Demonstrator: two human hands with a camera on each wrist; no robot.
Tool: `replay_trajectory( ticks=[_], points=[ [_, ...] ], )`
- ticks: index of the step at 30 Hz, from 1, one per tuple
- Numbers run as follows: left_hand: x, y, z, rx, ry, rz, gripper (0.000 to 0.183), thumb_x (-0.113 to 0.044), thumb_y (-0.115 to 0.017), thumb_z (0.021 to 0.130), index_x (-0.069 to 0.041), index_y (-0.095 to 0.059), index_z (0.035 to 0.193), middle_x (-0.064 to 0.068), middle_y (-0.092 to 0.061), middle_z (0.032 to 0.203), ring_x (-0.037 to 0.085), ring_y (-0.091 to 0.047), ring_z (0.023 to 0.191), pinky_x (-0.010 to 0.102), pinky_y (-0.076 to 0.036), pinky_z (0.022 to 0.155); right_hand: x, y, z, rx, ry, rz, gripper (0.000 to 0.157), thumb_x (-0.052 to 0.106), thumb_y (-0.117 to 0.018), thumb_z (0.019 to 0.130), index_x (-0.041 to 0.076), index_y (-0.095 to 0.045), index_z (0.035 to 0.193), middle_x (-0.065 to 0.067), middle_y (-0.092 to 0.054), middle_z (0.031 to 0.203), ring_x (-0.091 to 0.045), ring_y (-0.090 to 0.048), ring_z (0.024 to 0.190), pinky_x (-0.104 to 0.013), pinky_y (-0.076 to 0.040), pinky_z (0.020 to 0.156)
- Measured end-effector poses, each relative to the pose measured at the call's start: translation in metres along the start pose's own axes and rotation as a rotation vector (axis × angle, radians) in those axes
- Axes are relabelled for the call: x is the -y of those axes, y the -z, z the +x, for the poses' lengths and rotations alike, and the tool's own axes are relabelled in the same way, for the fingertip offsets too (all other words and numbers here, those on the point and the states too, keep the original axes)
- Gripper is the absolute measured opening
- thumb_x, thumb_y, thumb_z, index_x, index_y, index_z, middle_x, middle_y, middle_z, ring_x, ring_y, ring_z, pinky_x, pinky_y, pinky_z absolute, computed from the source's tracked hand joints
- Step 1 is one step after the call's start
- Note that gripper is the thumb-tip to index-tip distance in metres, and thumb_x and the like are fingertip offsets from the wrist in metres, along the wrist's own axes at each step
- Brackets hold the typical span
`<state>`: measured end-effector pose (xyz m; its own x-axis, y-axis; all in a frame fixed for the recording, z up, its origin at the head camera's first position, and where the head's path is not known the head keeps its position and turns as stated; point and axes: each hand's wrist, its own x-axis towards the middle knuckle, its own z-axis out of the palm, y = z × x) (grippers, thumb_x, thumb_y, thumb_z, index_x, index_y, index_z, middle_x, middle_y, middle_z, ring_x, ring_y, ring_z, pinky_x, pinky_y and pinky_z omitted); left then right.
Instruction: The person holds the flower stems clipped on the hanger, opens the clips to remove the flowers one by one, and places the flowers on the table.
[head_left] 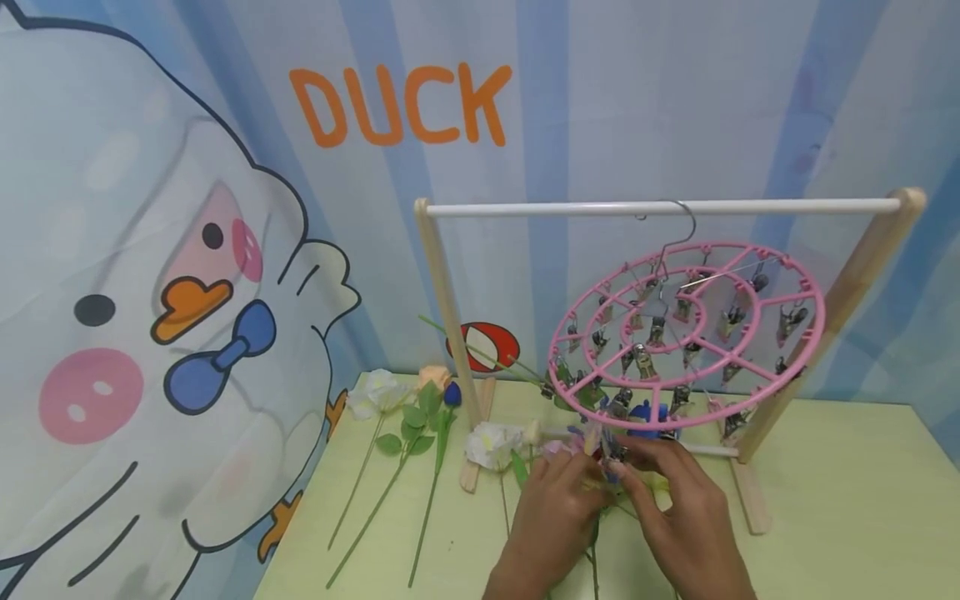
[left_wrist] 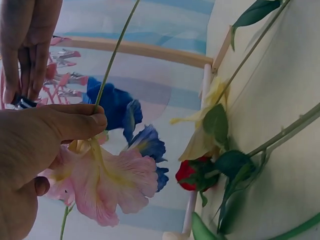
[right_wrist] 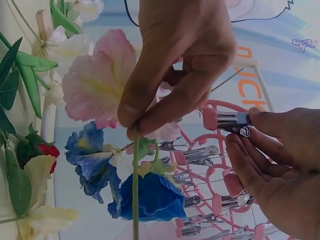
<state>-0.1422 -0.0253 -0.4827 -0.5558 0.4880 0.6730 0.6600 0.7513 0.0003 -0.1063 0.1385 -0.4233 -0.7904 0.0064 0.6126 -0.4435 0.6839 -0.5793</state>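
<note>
**Stem crosswise below a pinched clip**

Left hand (head_left: 551,508): fingers closed in a narrow pinch on the stem (right_wrist: 135,200) of a pink flower (left_wrist: 115,185), right at the base of the bloom. Right hand (head_left: 686,521): fingers pinch the handle end of a clip (right_wrist: 227,120) at the near rim of the pink rack (head_left: 655,406). Whether the clip gapes, cannot tell.

Key relation — clip stands near upright, pink tips down; stem runs across, roughly square to it, bloom on the left, bare length off to the right. In the right wrist view tips and stem are apart. Left hand is nearer the bloom; the next adjustment probably hinges on stem-to-tip alignment.
</note>
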Motion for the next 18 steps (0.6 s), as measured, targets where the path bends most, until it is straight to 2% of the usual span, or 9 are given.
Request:
replay_trajectory(
  ticks=[5, 8, 11, 15, 17, 18],
  points=[
    [-0.012, -0.009, -0.001, 0.01, -0.022, 0.049, 0.009, -0.028, -0.092, 0.081, -0.033, -0.087, 0.087, -0.012, -0.071, 0.102, 0.007, -0.061, 0.094, 0.024, -0.042, 0.077, 0.002, -0.001, 0.0, -0.003, -0.01, 0.005, 0.044, 0.0, -0.087, 0.085, 0.008, -0.071, 0.125, -0.003, -0.072, 0.116, -0.021, -0.073, 0.096, -0.004, -0.048, 0.086],
    [-0.019, -0.016, -0.002, -0.005, -0.051, 0.082, 0.008, -0.03, -0.091, 0.082, -0.034, -0.087, 0.088, -0.012, -0.07, 0.1, 0.008, -0.061, 0.096, 0.025, -0.045, 0.081, 0.005, -0.002, 0.0, -0.024, -0.009, -0.001, 0.045, 0.0, -0.087, 0.085, 0.009, -0.072, 0.127, -0.002, -0.073, 0.113, -0.021, -0.073, 0.095, -0.011, -0.053, 0.084],
    [-0.026, -0.025, -0.003, -0.061, -0.107, 0.117, 0.011, -0.027, -0.087, 0.08, -0.029, -0.087, 0.092, -0.005, -0.075, 0.107, 0.015, -0.064, 0.105, 0.029, -0.051, 0.09, 0.006, -0.003, 0.0, -0.034, 0.0, 0.001, 0.046, 0.0, -0.087, 0.085, 0.01, -0.072, 0.128, -0.002, -0.072, 0.112, -0.021, -0.073, 0.095, -0.018, -0.057, 0.084],
    [-0.034, -0.035, -0.004, -0.126, -0.169, 0.129, 0.019, -0.021, -0.082, 0.079, -0.016, -0.084, 0.098, 0.0, -0.078, 0.111, 0.018, -0.068, 0.11, 0.033, -0.054, 0.098, 0.007, -0.005, 0.0, -0.033, 0.002, 0.007, 0.046, 0.0, -0.086, 0.086, 0.01, -0.071, 0.128, -0.002, -0.072, 0.114, -0.021, -0.073, 0.097, -0.028, -0.06, 0.083],
    [-0.039, -0.041, -0.002, -0.109, -0.177, 0.104, 0.02, -0.022, -0.081, 0.08, -0.018, -0.08, 0.1, -0.006, -0.077, 0.109, 0.012, -0.068, 0.11, 0.03, -0.052, 0.1, 0.007, -0.006, 0.0, -0.037, -0.002, 0.014, 0.046, 0.0, -0.086, 0.086, 0.01, -0.071, 0.128, -0.002, -0.072, 0.114, -0.021, -0.074, 0.097, -0.027, -0.06, 0.084],
    [-0.042, -0.043, -0.001, -0.073, -0.177, 0.097, 0.02, -0.024, -0.082, 0.082, -0.019, -0.079, 0.101, -0.008, -0.077, 0.109, 0.009, -0.067, 0.11, 0.028, -0.051, 0.102, 0.008, -0.007, 0.0, -0.038, -0.009, 0.023, 0.045, 0.001, -0.086, 0.087, 0.01, -0.071, 0.128, -0.002, -0.072, 0.114, -0.021, -0.074, 0.097, -0.024, -0.06, 0.085]
  ],
)
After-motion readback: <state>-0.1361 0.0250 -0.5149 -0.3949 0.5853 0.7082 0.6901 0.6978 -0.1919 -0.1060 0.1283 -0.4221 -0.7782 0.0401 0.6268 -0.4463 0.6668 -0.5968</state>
